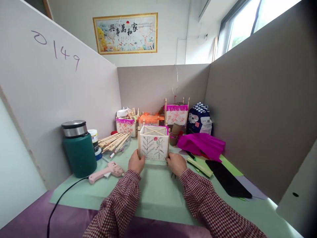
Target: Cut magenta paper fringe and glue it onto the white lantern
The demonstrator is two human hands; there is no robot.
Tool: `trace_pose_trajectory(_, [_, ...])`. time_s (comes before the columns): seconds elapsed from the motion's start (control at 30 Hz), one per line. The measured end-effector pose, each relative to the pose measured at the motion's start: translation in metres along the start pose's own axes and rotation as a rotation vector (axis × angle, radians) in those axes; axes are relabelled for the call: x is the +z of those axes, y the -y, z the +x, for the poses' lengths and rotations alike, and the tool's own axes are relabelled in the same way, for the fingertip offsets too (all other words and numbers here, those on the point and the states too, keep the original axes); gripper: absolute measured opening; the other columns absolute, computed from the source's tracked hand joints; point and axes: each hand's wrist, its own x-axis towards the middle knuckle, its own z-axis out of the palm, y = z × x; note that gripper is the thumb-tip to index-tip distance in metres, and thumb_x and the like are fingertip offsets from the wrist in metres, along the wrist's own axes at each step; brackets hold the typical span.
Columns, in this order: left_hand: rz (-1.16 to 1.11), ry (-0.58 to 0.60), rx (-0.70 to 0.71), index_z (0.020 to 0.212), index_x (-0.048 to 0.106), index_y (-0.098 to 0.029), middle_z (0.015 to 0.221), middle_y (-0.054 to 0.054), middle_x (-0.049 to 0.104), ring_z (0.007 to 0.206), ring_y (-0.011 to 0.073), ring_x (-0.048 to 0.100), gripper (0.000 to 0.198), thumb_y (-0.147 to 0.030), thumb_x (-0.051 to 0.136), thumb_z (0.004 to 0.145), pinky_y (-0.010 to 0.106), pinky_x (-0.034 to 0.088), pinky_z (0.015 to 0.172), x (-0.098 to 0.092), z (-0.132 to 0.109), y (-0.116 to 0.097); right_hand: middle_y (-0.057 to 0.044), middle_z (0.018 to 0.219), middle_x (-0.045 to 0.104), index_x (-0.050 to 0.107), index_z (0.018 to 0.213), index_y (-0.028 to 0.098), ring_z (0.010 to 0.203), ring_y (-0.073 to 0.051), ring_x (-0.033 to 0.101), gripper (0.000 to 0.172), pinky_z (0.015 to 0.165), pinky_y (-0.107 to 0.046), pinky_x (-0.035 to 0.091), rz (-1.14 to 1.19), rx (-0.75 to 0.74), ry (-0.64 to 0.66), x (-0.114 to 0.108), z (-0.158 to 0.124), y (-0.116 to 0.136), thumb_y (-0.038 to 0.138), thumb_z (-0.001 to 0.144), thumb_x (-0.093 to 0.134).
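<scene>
A square paper lantern [155, 148] on a frame of thin sticks is held upright between my two hands. Its front panel carries a drawing of dark branches and a red spot; two sticks cross inside the open top. My left hand [136, 162] is closed on its lower left corner, thumb at the front. At the lower right corner my right hand [176, 163] pinches the frame. To the left of my left hand lies a pink glue gun [106, 172].
On the left stand a green flask [79, 148] and a white jar [93, 140], with a stick bundle [115, 141] behind. More lanterns [176, 115] stand at the back. Magenta paper [203, 144], a pale green roll [200, 167] and a black flat slab [228, 178] lie on the right.
</scene>
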Motion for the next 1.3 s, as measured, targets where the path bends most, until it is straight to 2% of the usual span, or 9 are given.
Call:
trace_pose_trajectory(0.1, [0.036, -0.032, -0.018, 0.120, 0.046, -0.011, 0.113, 0.014, 0.061, 0.098, 0.0225, 0.059, 0.042, -0.026, 0.050, 0.080, 0.032, 0.040, 0.085, 0.005, 0.010, -0.003, -0.014, 0.092, 0.068, 0.065, 0.094, 0.017, 0.088, -0.026, 0.063, 0.029, 0.071, -0.032, 0.043, 0.005, 0.018, -0.013, 0.001, 0.010, 0.000, 0.031, 0.087, 0.041])
trace_pose_trajectory(0.27, [0.096, -0.014, -0.024, 0.120, 0.046, -0.009, 0.109, 0.016, 0.063, 0.102, 0.0241, 0.058, 0.044, -0.025, 0.050, 0.080, 0.032, 0.040, 0.084, 0.012, 0.022, -0.003, -0.014, 0.094, 0.068, 0.063, 0.098, 0.016, 0.089, -0.024, 0.062, 0.030, 0.073, -0.031, 0.042, -0.009, 0.025, 0.019, 0.008, 0.018, -0.001, 0.032, 0.088, 0.040])
trace_pose_trajectory(0.67, [0.037, -0.076, -0.021, 0.125, 0.040, -0.011, 0.113, 0.016, 0.059, 0.101, 0.0234, 0.059, 0.052, -0.027, 0.052, 0.078, 0.033, 0.042, 0.085, 0.019, 0.020, 0.004, -0.012, 0.095, 0.068, 0.057, 0.105, 0.017, 0.088, -0.023, 0.063, 0.031, 0.070, -0.030, 0.040, -0.027, 0.035, 0.033, 0.008, 0.011, 0.000, 0.036, 0.091, 0.036])
trace_pose_trajectory(0.8, [0.032, -0.208, 0.024, 0.125, 0.040, -0.010, 0.117, 0.016, 0.054, 0.100, 0.0221, 0.057, 0.052, -0.025, 0.052, 0.077, 0.035, 0.041, 0.090, 0.021, 0.019, 0.008, -0.012, 0.093, 0.068, 0.052, 0.112, 0.017, 0.086, -0.023, 0.062, 0.034, 0.069, -0.031, 0.039, -0.013, 0.057, -0.011, 0.006, 0.005, -0.003, 0.041, 0.089, 0.040])
trace_pose_trajectory(0.9, [0.039, -0.314, 0.073, 0.123, 0.041, -0.010, 0.117, 0.016, 0.051, 0.092, 0.0205, 0.057, 0.049, -0.025, 0.050, 0.077, 0.036, 0.041, 0.091, 0.019, 0.017, 0.008, -0.009, 0.091, 0.067, 0.057, 0.103, 0.018, 0.083, -0.021, 0.061, 0.032, 0.067, -0.029, 0.038, -0.012, 0.050, -0.088, 0.001, -0.004, -0.009, 0.043, 0.088, 0.043])
trace_pose_trajectory(1.03, [0.071, -0.444, 0.159, 0.122, 0.042, -0.009, 0.118, 0.017, 0.049, 0.103, 0.0243, 0.052, 0.047, -0.024, 0.047, 0.077, 0.039, 0.039, 0.094, 0.015, 0.012, 0.004, -0.006, 0.089, 0.066, 0.062, 0.087, 0.019, 0.080, -0.018, 0.060, 0.024, 0.065, -0.027, 0.036, -0.028, 0.035, -0.126, -0.013, -0.019, -0.025, 0.035, 0.087, 0.045])
trace_pose_trajectory(1.2, [0.118, -0.548, 0.337, 0.123, 0.042, -0.007, 0.123, 0.019, 0.045, 0.118, 0.0264, 0.040, 0.044, -0.020, 0.041, 0.081, 0.040, 0.032, 0.101, 0.010, -0.001, -0.006, -0.006, 0.095, 0.065, 0.062, 0.093, 0.020, 0.084, -0.018, 0.059, 0.020, 0.067, -0.027, 0.036, -0.014, 0.082, -0.147, -0.042, -0.029, -0.069, 0.029, 0.085, 0.046])
trace_pose_trajectory(1.3, [0.148, -0.556, 0.522, 0.118, 0.048, -0.009, 0.122, 0.017, 0.049, 0.117, 0.0254, 0.042, 0.038, -0.017, 0.041, 0.082, 0.039, 0.032, 0.099, 0.009, -0.012, -0.016, -0.008, 0.093, 0.066, 0.062, 0.094, 0.018, 0.085, -0.021, 0.059, 0.022, 0.066, -0.029, 0.036, -0.071, 0.163, -0.086, -0.055, -0.028, -0.100, 0.032, 0.083, 0.048])
